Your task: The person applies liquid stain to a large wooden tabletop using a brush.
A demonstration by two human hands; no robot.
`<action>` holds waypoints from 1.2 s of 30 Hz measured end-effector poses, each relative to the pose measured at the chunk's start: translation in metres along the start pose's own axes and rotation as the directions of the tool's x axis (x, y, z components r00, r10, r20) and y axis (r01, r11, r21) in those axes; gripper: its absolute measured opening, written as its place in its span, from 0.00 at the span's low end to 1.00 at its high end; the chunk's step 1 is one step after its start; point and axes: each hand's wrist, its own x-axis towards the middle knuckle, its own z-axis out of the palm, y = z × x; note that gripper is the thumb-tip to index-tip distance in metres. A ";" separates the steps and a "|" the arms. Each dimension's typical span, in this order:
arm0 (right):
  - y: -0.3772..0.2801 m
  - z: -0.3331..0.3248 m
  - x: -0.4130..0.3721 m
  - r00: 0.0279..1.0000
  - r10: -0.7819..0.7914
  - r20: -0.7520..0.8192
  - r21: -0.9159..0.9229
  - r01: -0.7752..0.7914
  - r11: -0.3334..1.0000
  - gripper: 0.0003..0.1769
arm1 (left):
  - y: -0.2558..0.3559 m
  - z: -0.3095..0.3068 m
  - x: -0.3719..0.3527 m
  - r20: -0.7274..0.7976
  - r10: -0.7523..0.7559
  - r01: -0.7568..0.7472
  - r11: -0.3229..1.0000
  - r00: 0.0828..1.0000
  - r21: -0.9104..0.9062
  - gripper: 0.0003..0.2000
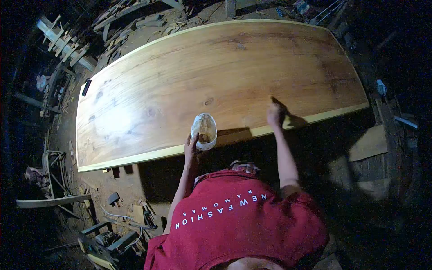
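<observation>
My left hand (191, 147) is closed around the side of a whitish, cut-open plastic container (204, 130) with brown residue inside. It is held by the near edge of a large wooden panel (252, 67) with pale edging strips. Over the panel, to the right of the container, my right hand (276, 116) is closed. A small dark tip shows at its fingers, but what they hold is too blurred to name. The hand's shadow falls on the near edge strip.
A small black object (86, 87) lies at the panel's left end. Wood scraps (119, 42) litter the ground behind it. At lower left are a curved board (53, 201) and a machine-like frame (108, 240) with a pale cable. A brown sheet (369, 143) lies at right.
</observation>
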 end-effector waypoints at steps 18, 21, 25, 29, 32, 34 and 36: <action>0.063 -0.016 0.057 0.820 0.515 0.250 0.693 -0.523 0.496 0.07 | 0.003 -0.004 0.015 0.012 -0.018 0.018 1.000 1.000 0.016 0.30; 0.007 -0.020 0.066 0.962 0.266 -0.054 0.309 -0.237 0.921 0.08 | 0.021 0.004 0.017 -0.091 -0.180 0.176 0.983 0.979 -0.051 0.31; -0.018 0.040 0.042 0.973 -0.146 0.177 -0.111 0.167 0.980 0.04 | 0.021 0.016 0.032 -0.061 -0.213 0.208 0.975 0.975 -0.079 0.32; -0.055 0.047 0.033 0.941 -0.290 0.172 0.244 0.245 0.938 0.07 | 0.017 0.025 0.044 -0.012 -0.208 0.208 0.978 0.978 -0.035 0.32; -0.042 0.028 0.060 0.873 0.089 0.480 0.509 -0.360 0.782 0.11 | 0.019 0.025 0.048 -0.023 -0.227 0.226 0.972 0.974 -0.059 0.32; 0.003 0.031 0.079 0.830 0.247 0.500 0.641 -0.546 0.539 0.12 | 0.021 0.023 0.051 -0.027 -0.233 0.230 0.969 0.972 -0.091 0.31; 0.032 0.025 0.097 0.875 0.326 0.357 0.596 -0.482 0.642 0.10 | 0.021 0.020 0.054 -0.036 -0.213 0.208 0.973 0.976 -0.103 0.30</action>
